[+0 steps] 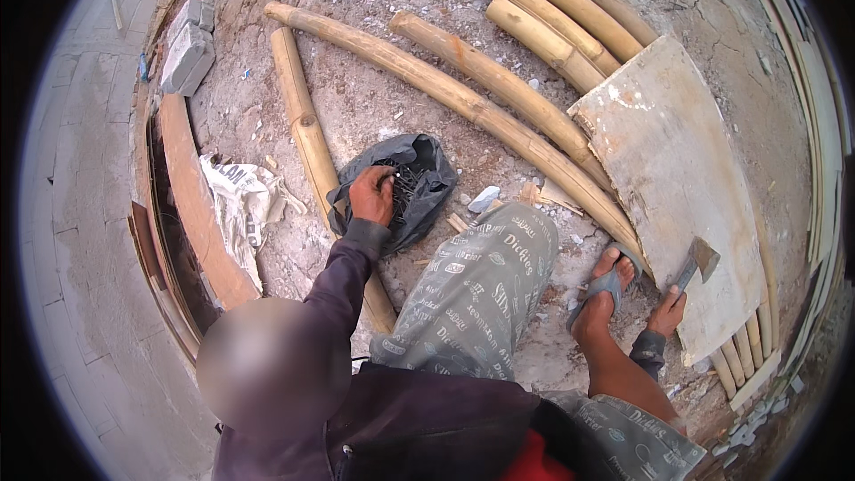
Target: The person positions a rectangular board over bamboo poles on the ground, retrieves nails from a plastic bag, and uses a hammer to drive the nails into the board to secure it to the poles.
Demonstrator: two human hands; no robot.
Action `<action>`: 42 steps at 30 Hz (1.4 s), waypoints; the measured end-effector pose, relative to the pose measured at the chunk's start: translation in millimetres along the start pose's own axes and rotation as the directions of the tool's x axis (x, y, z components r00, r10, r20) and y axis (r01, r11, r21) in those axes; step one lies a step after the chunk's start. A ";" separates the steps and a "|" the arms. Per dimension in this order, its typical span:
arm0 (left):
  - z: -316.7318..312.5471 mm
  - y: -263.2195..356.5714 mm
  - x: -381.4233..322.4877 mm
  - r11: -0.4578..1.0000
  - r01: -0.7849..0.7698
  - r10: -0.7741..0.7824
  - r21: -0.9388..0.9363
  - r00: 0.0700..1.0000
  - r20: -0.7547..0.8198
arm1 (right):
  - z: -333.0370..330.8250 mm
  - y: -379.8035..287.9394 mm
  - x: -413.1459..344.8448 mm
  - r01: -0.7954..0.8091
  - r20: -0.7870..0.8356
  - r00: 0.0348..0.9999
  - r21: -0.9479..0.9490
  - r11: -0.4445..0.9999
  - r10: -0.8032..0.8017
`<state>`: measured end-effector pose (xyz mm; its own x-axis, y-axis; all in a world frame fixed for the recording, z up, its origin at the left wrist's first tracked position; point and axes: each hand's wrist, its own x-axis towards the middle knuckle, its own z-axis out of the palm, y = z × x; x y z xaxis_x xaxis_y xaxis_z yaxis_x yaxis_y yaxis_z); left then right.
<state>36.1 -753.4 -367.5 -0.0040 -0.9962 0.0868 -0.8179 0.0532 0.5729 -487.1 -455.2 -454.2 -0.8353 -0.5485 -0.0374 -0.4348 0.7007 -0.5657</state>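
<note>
My left hand [373, 195] reaches into a black plastic bag [427, 224] on the ground, its curled fingers at a heap of loose nails [405, 192]. A small bright spot shows at the fingertips; whether they grip a nail cannot be told. My right hand [666, 312] is closed around the handle of a hatchet [704, 259]. The hatchet's head is raised at the lower right, over a worn, pale plywood sheet [688, 167]. A bamboo pole [304, 117] runs past the bag's left side and partly under it.
Long bamboo poles [467, 103] lie across the dirt, some passing under the plywood. A white printed sack [244, 197] and a brown board [200, 214] are at left, near pale blocks [189, 57]. My sandalled foot [604, 287] is beside the plywood; stacked strips [811, 147] line the right.
</note>
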 end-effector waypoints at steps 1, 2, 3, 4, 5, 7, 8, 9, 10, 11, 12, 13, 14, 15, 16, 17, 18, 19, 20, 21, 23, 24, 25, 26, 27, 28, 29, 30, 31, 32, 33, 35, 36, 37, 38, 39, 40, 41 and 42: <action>3.9 9.2 3.2 1.000 0.007 -0.008 -0.013 0.999 -0.040 | -1.0 -0.8 0.3 -0.003 0.004 1.000 -0.003 1.000 0.003; 8.8 19.6 7.6 0.996 -0.066 0.058 -0.067 0.992 -0.112 | -1.2 -1.7 0.3 0.001 -0.017 1.000 -0.003 1.000 -0.001; 14.6 30.5 15.4 0.986 -0.139 0.126 -0.091 0.984 -0.127 | -1.5 -2.3 0.6 -0.020 -0.011 1.000 -0.022 1.000 0.019; 20.6 40.5 25.4 0.973 -0.205 0.187 -0.108 0.971 -0.152 | -1.3 -2.8 0.6 -0.031 0.001 1.000 -0.038 0.999 0.031; 25.7 48.9 37.4 0.955 -0.271 0.247 -0.119 0.951 -0.185 | -1.2 -3.3 0.5 -0.042 0.013 0.999 -0.040 0.998 0.043; 32.4 58.7 64.8 0.948 -0.298 0.281 -0.110 0.948 -0.149 | -0.4 -4.0 0.0 -0.003 -0.012 1.000 -0.035 0.999 0.003; 33.9 60.7 78.0 0.949 -0.296 0.281 -0.108 0.950 -0.138 | 0.2 -4.3 -0.3 0.022 -0.029 0.999 -0.028 0.999 -0.023; 37.2 62.8 86.5 0.950 -0.293 0.282 -0.109 0.953 -0.109 | 0.1 -4.4 -1.0 0.009 -0.017 1.000 -0.026 1.000 -0.009; 35.5 61.5 89.8 0.982 -0.140 0.146 -0.130 0.989 0.036 | 0.6 -4.8 -1.4 -0.001 -0.014 1.000 -0.025 1.000 0.001; 35.3 59.4 90.0 0.979 -0.167 0.184 -0.118 0.971 0.150 | -0.2 -4.9 -1.9 -0.020 -0.016 1.000 -0.026 0.999 0.019; 36.6 56.6 86.1 0.975 -0.192 0.216 -0.116 0.942 0.256 | 0.2 -5.4 -2.2 0.013 -0.039 0.999 -0.032 0.999 -0.015; 38.4 53.4 79.1 0.959 -0.251 0.281 -0.132 0.897 0.340 | -1.2 -5.5 -2.5 -0.010 -0.016 1.000 -0.057 0.998 0.009; 40.1 49.2 68.2 0.928 -0.371 0.337 0.006 0.850 0.405 | -1.4 -6.1 -3.1 -0.041 0.001 0.999 -0.082 0.996 0.042; 40.8 43.8 56.5 0.821 -0.557 0.459 0.124 0.774 0.437 | -2.8 -6.7 -3.4 -0.073 0.022 0.997 -0.107 0.992 0.076; 39.2 36.4 47.8 0.836 -0.506 0.332 0.212 0.774 0.540 | -3.5 -7.6 -4.1 -0.068 0.015 0.997 -0.080 0.994 0.069; 35.3 27.9 41.7 0.809 -0.502 0.241 0.305 0.757 0.607 | -4.5 -9.0 -4.4 -0.060 0.013 0.998 -0.051 0.997 0.061; 30.1 18.9 40.2 0.810 -0.479 0.190 0.338 0.761 0.620 | -5.3 -10.7 -5.2 -0.051 0.015 0.999 -0.023 0.998 0.051; 25.5 11.8 39.3 0.809 -0.453 0.137 0.374 0.764 0.631 | -5.8 -13.0 -5.3 -0.052 0.014 0.999 -0.014 0.999 0.052; 17.5 6.6 37.3 0.802 -0.422 0.085 0.424 0.782 0.618 | -6.4 -15.7 -5.7 -0.056 0.012 0.998 -0.003 0.998 0.056; 12.9 6.1 38.1 0.788 -0.355 -0.041 0.504 0.786 0.617 | -6.5 -18.5 -5.6 -0.059 0.007 0.998 0.010 0.998 0.059; 5.9 19.4 41.3 0.805 -0.350 0.007 0.479 0.812 0.583 | -7.3 -24.1 -5.9 -0.063 -0.001 0.998 -0.004 0.998 0.063; 4.0 33.6 42.9 0.809 -0.325 -0.024 0.489 0.814 0.580 | -7.9 -26.4 -6.2 -0.065 0.004 0.998 -0.013 0.998 0.065; 8.5 54.3 49.9 0.854 -0.358 0.123 0.377 0.843 0.523 | -8.8 -28.0 -6.9 -0.067 -0.009 0.998 -0.022 0.998 0.067; 16.7 80.3 63.4 0.878 -0.395 0.246 0.270 0.856 0.455 | -9.5 -29.4 -7.2 -0.065 -0.012 0.998 -0.020 0.998 0.064; 25.4 109.3 76.6 0.892 -0.410 0.313 0.188 0.862 0.398 | -10.6 -30.2 -7.9 -0.075 0.007 0.997 -0.001 0.997 0.075; 39.7 141.2 89.5 0.884 -0.467 0.437 0.033 0.848 0.298 | -11.0 -30.6 -7.9 -0.084 0.004 0.996 0.014 0.996 0.084; 59.8 175.5 103.7 0.864 -0.495 0.503 -0.096 0.838 0.210 | -11.7 -30.7 -8.3 -0.069 0.004 0.998 0.037 0.997 0.069; 81.1 209.4 119.8 0.804 -0.538 0.579 -0.255 0.806 0.124 | -11.6 -30.8 -8.2 -0.104 0.005 0.995 0.040 0.994 0.103; 105.0 243.1 137.6 0.748 -0.563 0.630 -0.350 0.769 0.108 | -11.5 -31.0 -8.3 -0.115 0.010 0.993 0.052 0.992 0.114; 133.9 277.7 155.8 0.718 -0.541 0.632 -0.439 0.771 0.082 | -11.2 -31.4 -8.4 -0.112 0.012 0.994 0.073 0.991 0.112; 164.2 311.3 175.0 0.661 -0.585 0.673 -0.470 0.739 0.026 | -10.9 -32.1 -8.7 -0.125 0.011 0.992 0.121 0.985 0.125; 228.3 373.5 214.4 0.741 -0.503 0.602 -0.445 0.791 0.107 | -12.5 -33.4 -11.9 -0.145 0.001 0.989 0.222 0.964 0.149; 258.7 398.3 234.6 0.780 -0.518 0.589 -0.350 0.797 0.133 | -14.9 -33.3 -14.6 -0.142 -0.001 0.989 0.273 0.951 0.147; 289.5 418.5 252.2 0.797 -0.543 0.591 -0.264 0.790 0.163 | -18.1 -32.2 -17.9 -0.157 -0.014 0.985 0.312 0.937 0.170; 318.0 432.0 270.1 0.827 -0.534 0.561 -0.177 0.807 0.186 | -22.7 -29.4 -22.5 -0.217 0.000 0.973 0.336 0.917 0.230; 345.8 440.3 285.3 0.851 -0.519 0.522 -0.085 0.815 0.250 | -27.7 -25.6 -28.6 -0.218 -0.026 0.970 0.335 0.917 0.240; 371.1 443.5 299.2 0.854 -0.519 0.496 0.028 0.830 0.256 | -34.0 -18.0 -33.3 -0.262 -0.029 0.958 0.315 0.912 0.285; 392.4 445.0 313.6 0.844 -0.526 0.481 0.104 0.829 0.286 | -43.8 -6.6 -39.7 -0.316 -0.040 0.940 0.275 0.908 0.339; 411.0 443.7 326.3 0.793 -0.568 0.498 0.222 0.813 0.301 | -50.0 6.4 -44.5 -0.347 -0.066 0.923 0.283 0.894 0.379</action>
<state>-564.5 -1083.1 -420.0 -0.5837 -0.8044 0.1103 -0.7740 0.5923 0.2237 -469.5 -403.5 -415.0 -0.9580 -0.2105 -0.1946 -0.0037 0.6879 -0.7258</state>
